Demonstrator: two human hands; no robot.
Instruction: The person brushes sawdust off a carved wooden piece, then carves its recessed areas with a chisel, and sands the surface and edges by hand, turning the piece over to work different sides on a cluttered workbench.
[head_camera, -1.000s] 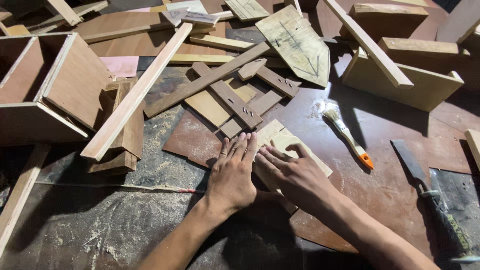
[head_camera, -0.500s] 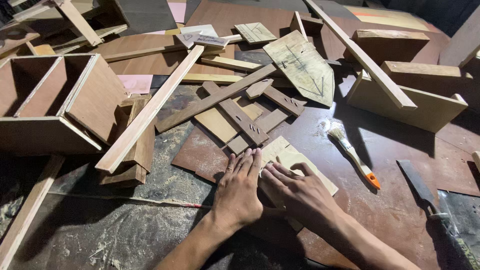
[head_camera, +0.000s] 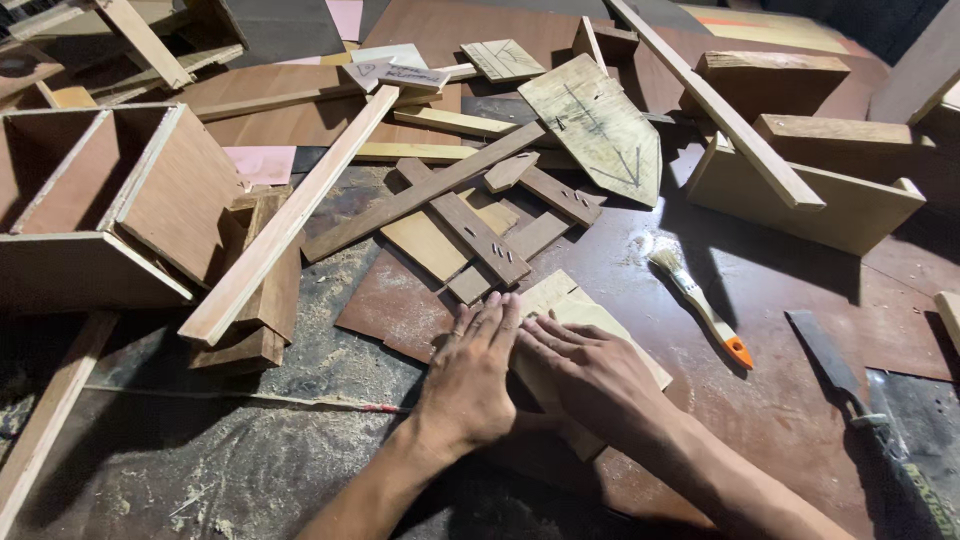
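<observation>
- Here, both hands lie flat on a pale panel (head_camera: 590, 325) near the middle of the counter (head_camera: 780, 420); the left hand (head_camera: 475, 375) covers its left edge, the right hand (head_camera: 590, 375) its middle.
- The fingers (head_camera: 495, 320) of both hands are stretched out and pressed down, not curled round anything; nothing is gripped, the panel is only pinned under the palms.
- To do this well, in my judgement: keep the pressure even across both palms, so the panel sits flush on the brown sheet (head_camera: 390, 305) beneath and does not skid on the sawdust.
- The panel's far corner shows beyond the fingertips, pointing toward the crossed slats (head_camera: 470, 230); its near end is hidden under the wrists.
- A brush (head_camera: 700, 300) with an orange handle lies near, to the right; a saw (head_camera: 850, 385) lies further right, well apart from the hands.
- An open box (head_camera: 100, 210) sits at the far left.
</observation>
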